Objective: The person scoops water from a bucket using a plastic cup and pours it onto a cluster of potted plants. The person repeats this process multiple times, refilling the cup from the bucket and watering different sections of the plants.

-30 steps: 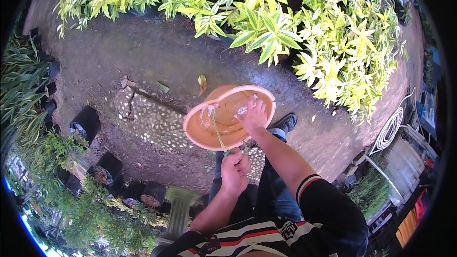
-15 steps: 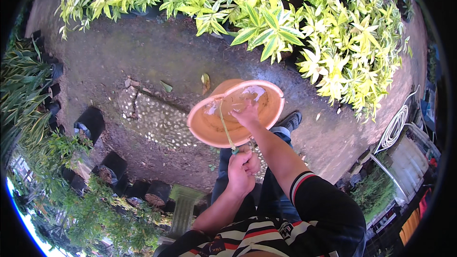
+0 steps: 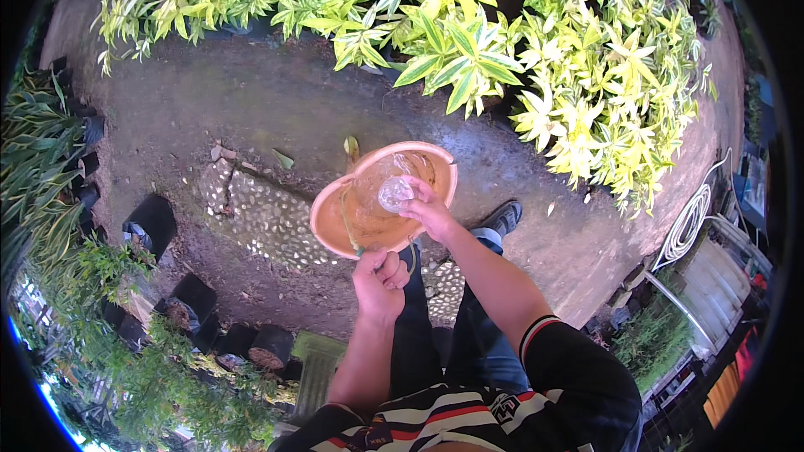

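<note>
An orange round pot saucer (image 3: 368, 218), seen from above, hangs in front of me over the dirt path. My left hand (image 3: 378, 278) grips its near rim, with a thin strand hanging by the fingers. My right hand (image 3: 429, 209) reaches into the saucer from the right and holds a piece of clear crumpled plastic (image 3: 394, 192). More clear film lines the saucer's inside. My legs and a dark shoe (image 3: 502, 219) are below.
Yellow-green leafy shrubs (image 3: 469, 42) fill the far side. A pebbled stone slab (image 3: 260, 218) lies on the path. Black plant bags (image 3: 193, 297) with small plants stand at the left. A coiled white hose (image 3: 688, 222) lies at the right.
The saucer has swung slightly right and tilted more toward me. My right hand has moved from the rim into the saucer and gathered the clear plastic.
</note>
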`<action>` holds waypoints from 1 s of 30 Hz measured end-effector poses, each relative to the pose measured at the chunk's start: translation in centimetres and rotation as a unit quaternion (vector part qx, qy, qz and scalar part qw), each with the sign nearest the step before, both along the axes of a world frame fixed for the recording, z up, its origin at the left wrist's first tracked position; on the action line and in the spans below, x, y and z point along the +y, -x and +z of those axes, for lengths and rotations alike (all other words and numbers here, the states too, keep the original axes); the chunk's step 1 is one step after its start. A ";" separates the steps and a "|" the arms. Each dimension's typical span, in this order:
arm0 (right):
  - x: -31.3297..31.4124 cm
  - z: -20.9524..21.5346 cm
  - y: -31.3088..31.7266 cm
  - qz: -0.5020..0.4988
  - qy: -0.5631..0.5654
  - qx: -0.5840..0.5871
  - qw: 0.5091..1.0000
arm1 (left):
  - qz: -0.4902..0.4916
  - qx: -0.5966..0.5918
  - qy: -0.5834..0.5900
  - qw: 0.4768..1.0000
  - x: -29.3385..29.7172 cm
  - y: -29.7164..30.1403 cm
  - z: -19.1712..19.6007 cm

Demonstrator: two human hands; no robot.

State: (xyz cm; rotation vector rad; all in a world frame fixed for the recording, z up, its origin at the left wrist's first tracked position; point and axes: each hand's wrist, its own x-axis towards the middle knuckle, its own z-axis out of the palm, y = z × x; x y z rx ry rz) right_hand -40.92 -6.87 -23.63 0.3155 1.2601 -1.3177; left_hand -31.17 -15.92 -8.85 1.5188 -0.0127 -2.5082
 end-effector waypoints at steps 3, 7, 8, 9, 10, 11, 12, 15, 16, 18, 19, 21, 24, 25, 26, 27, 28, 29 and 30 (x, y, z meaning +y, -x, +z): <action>0.3 0.8 0.4 -0.027 0.031 0.002 0.999 | 0.003 -0.036 0.012 0.999 -0.7 -0.3 -1.3; 0.9 1.9 1.0 -0.069 0.068 0.000 0.995 | 0.007 -0.051 0.017 0.999 -1.8 -1.0 -3.3; 0.9 2.4 1.2 -0.084 0.076 -0.008 0.994 | 0.011 -0.058 0.013 0.998 -2.2 -1.1 -3.8; 1.0 2.8 1.5 -0.098 0.083 -0.016 0.992 | 0.022 -0.053 0.012 0.998 -2.7 -1.2 -4.3; 1.1 3.3 1.7 -0.112 0.090 -0.023 0.989 | 0.029 -0.052 0.010 0.998 -3.2 -1.3 -4.8; 1.2 3.8 1.9 -0.110 0.094 -0.022 0.989 | 0.036 -0.050 0.007 0.998 -3.6 -1.3 -5.4; 1.3 4.2 2.1 -0.107 0.098 -0.020 0.989 | 0.043 -0.048 0.004 0.998 -4.0 -1.4 -5.9; 2.1 5.1 2.7 -0.116 0.117 -0.030 0.986 | 0.067 -0.048 0.000 0.997 -4.8 -1.8 -7.6; 2.4 5.3 2.9 -0.121 0.124 -0.036 0.984 | 0.075 -0.048 0.004 0.996 -5.0 -1.9 -8.2; 3.0 5.6 3.1 -0.125 0.129 -0.030 0.983 | 0.078 -0.023 0.004 0.997 -5.7 -2.4 -9.8; 3.3 5.7 3.1 -0.128 0.131 -0.027 0.983 | 0.078 -0.010 0.004 0.997 -5.9 -2.5 -10.5; 3.5 6.7 3.3 -0.138 0.122 -0.016 0.983 | 0.086 -0.001 0.008 0.996 -5.9 -2.5 -11.5; 4.3 7.0 3.5 -0.145 0.118 -0.010 0.982 | 0.105 0.003 0.006 0.994 -6.2 -2.5 -12.2; 4.7 7.0 3.6 -0.146 0.118 -0.010 0.982 | 0.113 0.003 0.004 0.994 -6.2 -2.5 -12.4; 4.9 7.1 3.6 -0.148 0.119 -0.007 0.982 | 0.107 -0.004 0.002 0.994 -6.2 -2.5 -12.5; 5.2 7.2 3.6 -0.150 0.119 -0.004 0.981 | 0.101 -0.010 0.000 0.995 -6.1 -2.4 -12.6; 5.3 7.3 3.6 -0.152 0.120 -0.001 0.981 | 0.096 -0.016 -0.002 0.995 -6.1 -2.4 -12.7; 5.3 7.7 3.6 -0.157 0.123 -0.005 0.980 | 0.094 -0.025 -0.002 0.995 -6.0 -2.4 -12.9; 5.3 8.3 3.7 -0.161 0.126 -0.009 0.979 | 0.093 -0.033 -0.002 0.995 -5.8 -2.6 -13.0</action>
